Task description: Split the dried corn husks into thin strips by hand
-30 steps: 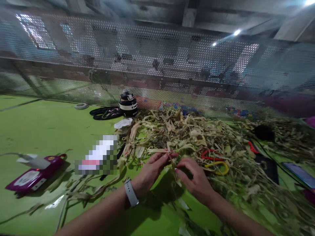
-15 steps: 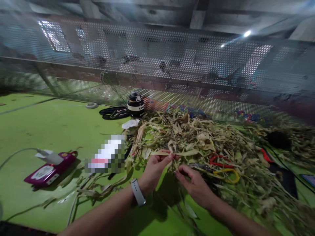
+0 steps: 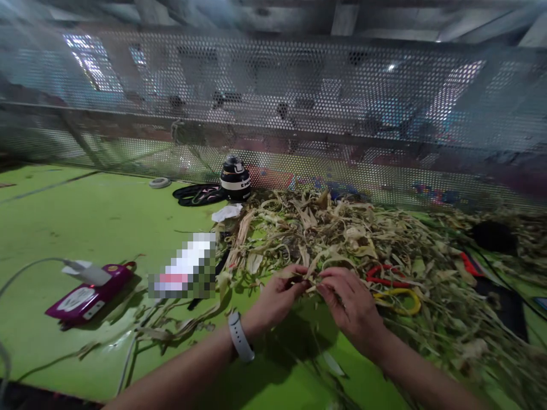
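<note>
Straw-coloured and thin, a leaf strip [image 3: 313, 276] is pinched by the left hand [image 3: 277, 296] and the right hand [image 3: 354, 307], close together over the green table [image 3: 106, 210] at the near edge of the leaf pile [image 3: 307, 219]. 1 red loop [image 3: 384, 282] and 1 yellow loop [image 3: 417, 302] lie just beside the right hand.

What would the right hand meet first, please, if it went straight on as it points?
Probably the pale, dry, ribbon-like leaf strip just ahead, then the left hand; the exact depth is unclear.
</note>
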`<state>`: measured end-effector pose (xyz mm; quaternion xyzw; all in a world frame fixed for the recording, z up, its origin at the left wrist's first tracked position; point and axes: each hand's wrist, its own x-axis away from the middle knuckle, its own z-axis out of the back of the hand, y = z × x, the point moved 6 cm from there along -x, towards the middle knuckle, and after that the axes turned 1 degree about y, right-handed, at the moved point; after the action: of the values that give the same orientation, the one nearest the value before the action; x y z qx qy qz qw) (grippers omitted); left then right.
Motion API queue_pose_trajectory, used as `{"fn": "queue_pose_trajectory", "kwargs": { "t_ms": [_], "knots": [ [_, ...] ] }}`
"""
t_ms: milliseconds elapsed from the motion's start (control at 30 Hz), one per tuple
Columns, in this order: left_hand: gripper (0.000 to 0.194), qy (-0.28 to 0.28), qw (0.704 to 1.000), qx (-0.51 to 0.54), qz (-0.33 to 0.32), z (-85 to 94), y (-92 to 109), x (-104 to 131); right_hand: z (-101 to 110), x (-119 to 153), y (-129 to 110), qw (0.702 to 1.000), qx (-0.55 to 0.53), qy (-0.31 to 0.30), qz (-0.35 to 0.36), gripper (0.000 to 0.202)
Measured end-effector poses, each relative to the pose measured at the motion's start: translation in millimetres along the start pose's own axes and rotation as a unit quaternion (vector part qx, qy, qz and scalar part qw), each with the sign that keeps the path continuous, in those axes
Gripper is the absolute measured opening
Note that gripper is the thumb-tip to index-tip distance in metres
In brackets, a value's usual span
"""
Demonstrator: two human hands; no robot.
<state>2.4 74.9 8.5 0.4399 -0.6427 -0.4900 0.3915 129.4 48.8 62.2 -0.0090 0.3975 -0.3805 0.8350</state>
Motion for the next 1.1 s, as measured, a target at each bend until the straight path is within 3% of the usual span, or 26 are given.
{"fn": "queue_pose_trajectory", "kwargs": {
  "t_ms": [100, 233, 300, 500, 833, 933, 1033, 1100],
  "knots": [
    [0.023, -0.018, 1.0, -0.014, 0.01, -4.4, 4.6, 5.9, -6.5, 2.4, 18.7, 0.987, -0.068, -0.033, -0.143, 0.014],
    [0.021, -0.023, 0.998, -0.051, -0.036, -4.5, 16.0, 10.6, -20.7, 13.3, 30.0, 0.936, -0.197, -0.084, -0.279, 0.022],
    [0.022, -0.021, 0.995, -0.081, -0.054, -3.5, 18.1, 10.9, -24.0, 16.3, 30.7, 0.92, -0.23, -0.09, -0.303, 0.024],
    [0.023, -0.03, 0.99, -0.112, -0.081, -4.6, 14.6, 7.7, -21.0, 17.1, 30.7, 0.914, -0.24, -0.058, -0.322, 0.025],
    [0.024, -0.015, 0.989, -0.121, -0.079, -3.1, 11.2, 6.8, -27.6, 22.2, 37.8, 0.861, -0.299, -0.048, -0.408, 0.03],
    [0.025, 0.014, 0.993, -0.1, -0.063, 3.6, 9.8, 2.2, -20.0, 17.9, 34.2, 0.911, -0.231, -0.035, -0.339, 0.035],
    [0.029, 0.052, 0.994, -0.093, -0.038, 11.1, 8.6, -1.6, -10.1, 10.4, 17.8, 0.986, -0.068, -0.029, -0.152, 0.031],
    [0.029, 0.068, 0.991, -0.104, -0.038, 14.1, 9.5, -2.8, -8.4, 9.9, 5.1, 0.998, 0.045, -0.026, -0.03, 0.027]
  ]
}}
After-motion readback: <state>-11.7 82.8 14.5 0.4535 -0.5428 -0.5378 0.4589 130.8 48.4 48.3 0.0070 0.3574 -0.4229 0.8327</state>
